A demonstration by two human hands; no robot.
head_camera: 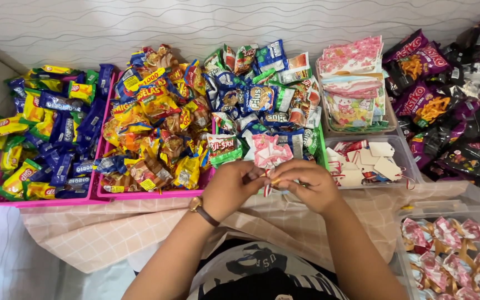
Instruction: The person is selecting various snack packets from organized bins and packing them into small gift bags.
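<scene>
Pink trays [45, 201] of blue and yellow snack packets at left, dark purple snack bags [445, 105] at right, clear tub of paper tags [370, 161], checked pink cloth [112, 233] along the near edge

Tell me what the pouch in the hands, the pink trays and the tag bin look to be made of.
Pouch: probably printed paper or thin film; pink-white pattern, crumpled top.
Pink trays: likely rigid plastic; uniform bright colour, moulded rim.
Tag bin: clear plastic; tags show through the wall.

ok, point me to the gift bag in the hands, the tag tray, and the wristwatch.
gift bag [270, 151], head view, on its pink-and-white front above the hands.
tag tray [406, 158], head view, on its clear right wall.
wristwatch [196, 204], head view, on the gold case at the left wrist.
</scene>
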